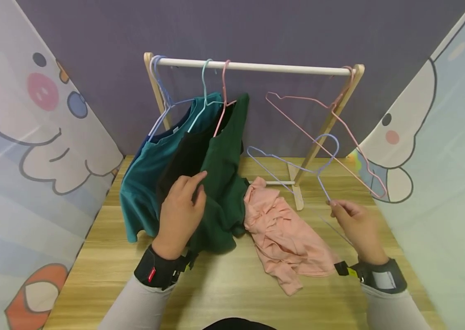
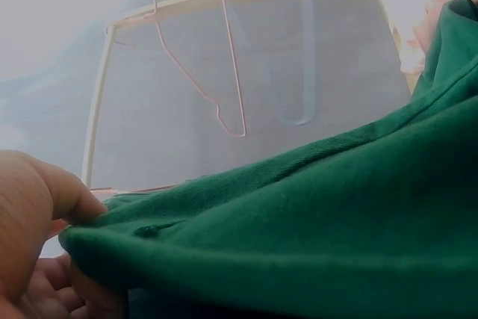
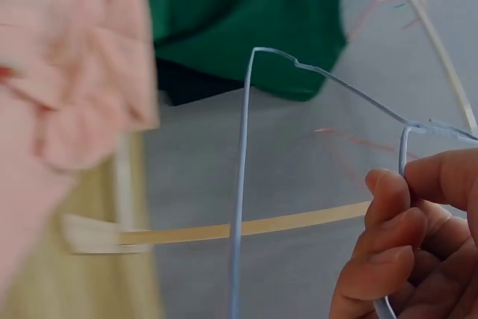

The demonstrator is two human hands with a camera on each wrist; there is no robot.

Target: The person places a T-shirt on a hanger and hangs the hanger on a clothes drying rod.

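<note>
In the head view my right hand (image 1: 358, 229) pinches the side of a light blue hanger (image 1: 286, 162), raised above the table with its hook up. The right wrist view shows thumb and fingers round the hanger's wire (image 3: 243, 169). A pink gathered garment (image 1: 282, 233) lies crumpled on the table, left of that hand. My left hand (image 1: 180, 211) is at the front of a green top (image 1: 220, 183), which hangs from a pink hanger (image 1: 224, 87). In the left wrist view its fingers (image 2: 63, 192) pinch an edge of the green cloth (image 2: 261, 237).
A rack with a white rail (image 1: 278, 68) and wooden legs stands at the back. Teal (image 1: 154, 165) and black (image 1: 183, 156) garments hang at its left. A bare pink hanger (image 1: 298, 123) hangs at its right end. Printed cloth walls (image 1: 443, 220) flank the wooden table (image 1: 104, 275).
</note>
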